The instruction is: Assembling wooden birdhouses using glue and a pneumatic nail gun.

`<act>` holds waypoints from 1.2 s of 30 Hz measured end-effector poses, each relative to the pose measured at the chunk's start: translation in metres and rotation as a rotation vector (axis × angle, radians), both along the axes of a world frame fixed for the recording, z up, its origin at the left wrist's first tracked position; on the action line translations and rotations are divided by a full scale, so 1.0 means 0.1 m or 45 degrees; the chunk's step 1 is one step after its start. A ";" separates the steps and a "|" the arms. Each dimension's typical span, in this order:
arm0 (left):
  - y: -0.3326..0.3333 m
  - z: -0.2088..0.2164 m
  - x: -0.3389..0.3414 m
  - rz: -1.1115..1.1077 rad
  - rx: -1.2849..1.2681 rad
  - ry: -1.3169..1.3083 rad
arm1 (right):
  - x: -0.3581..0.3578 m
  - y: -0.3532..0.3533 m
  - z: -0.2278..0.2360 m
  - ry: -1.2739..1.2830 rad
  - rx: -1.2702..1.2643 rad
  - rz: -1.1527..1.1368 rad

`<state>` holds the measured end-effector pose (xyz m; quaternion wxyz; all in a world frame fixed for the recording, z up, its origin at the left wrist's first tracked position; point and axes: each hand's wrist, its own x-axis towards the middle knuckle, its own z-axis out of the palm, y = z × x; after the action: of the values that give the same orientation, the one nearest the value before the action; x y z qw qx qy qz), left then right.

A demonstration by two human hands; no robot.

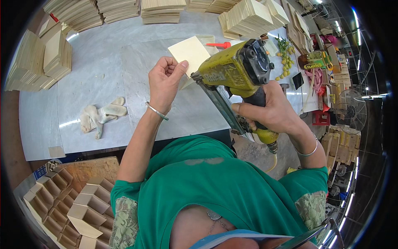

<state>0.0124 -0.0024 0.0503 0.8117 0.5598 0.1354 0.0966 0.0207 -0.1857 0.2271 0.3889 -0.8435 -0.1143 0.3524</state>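
My left hand (165,83) pinches the near edge of a thin, pale, square wooden board (189,52) between thumb and fingers. The board is held over the grey worktable (153,118). Wrapped around the black grip of a scuffed yellow nail gun (226,69) is my right hand (273,108). The gun's nose points left and lies at the board's right edge; whether they touch I cannot tell. Its long magazine slants down toward me. Another pale piece (206,40) shows partly behind the board, the rest hidden, with a red pointed tool (218,45) beside it.
Stacks of thin boards (163,10) line the table's far side, with more stacks (57,54) at left. Crumpled white gloves (103,115) lie left of my arm. Open wooden boxes (87,203) fill the lower left. A phone (297,80) and yellow fruit (287,60) are at right. An air hose (273,162) hangs from the gun.
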 end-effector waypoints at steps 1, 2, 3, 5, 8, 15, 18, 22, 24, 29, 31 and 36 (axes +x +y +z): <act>0.00 -0.01 0.00 0.000 -0.004 -0.003 | 0.00 0.01 0.00 -0.011 -0.016 -0.001; 0.00 -0.01 0.00 0.000 -0.007 -0.006 | 0.00 0.01 0.00 -0.011 -0.019 0.001; -0.01 -0.01 0.00 0.002 -0.009 -0.006 | 0.00 0.01 -0.01 -0.018 -0.033 0.006; -0.01 0.01 -0.01 -0.006 -0.005 -0.014 | 0.01 0.01 -0.01 -0.025 -0.049 0.012; -0.01 0.01 0.00 -0.007 -0.018 -0.017 | 0.01 0.01 -0.01 -0.025 -0.051 0.019; -0.03 0.00 -0.01 -0.020 -0.006 -0.009 | 0.03 0.02 0.02 -0.050 -0.126 0.045; -0.03 -0.02 -0.01 0.012 -0.006 -0.045 | 0.05 0.07 0.07 -0.088 -0.171 0.099; -0.03 -0.01 -0.01 0.026 -0.044 -0.094 | 0.05 0.11 0.10 -0.250 -0.275 0.256; -0.04 0.00 0.00 0.035 -0.036 -0.093 | 0.06 0.08 0.06 -0.256 -0.254 0.256; 0.03 0.01 -0.02 0.002 -0.081 0.015 | 0.00 -0.15 0.01 -0.209 -0.075 0.068; 0.12 -0.02 -0.04 -0.034 -0.154 0.015 | -0.02 -0.36 -0.11 -0.284 -0.018 -0.142; 0.33 -0.14 -0.09 -0.131 -0.543 -0.037 | 0.09 -0.94 -0.64 -0.613 -0.372 -0.160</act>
<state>0.0029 0.0310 0.0361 0.9175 0.3801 0.1125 0.0323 0.0292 -0.2797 0.1631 0.2462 -0.9554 -0.0988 0.1300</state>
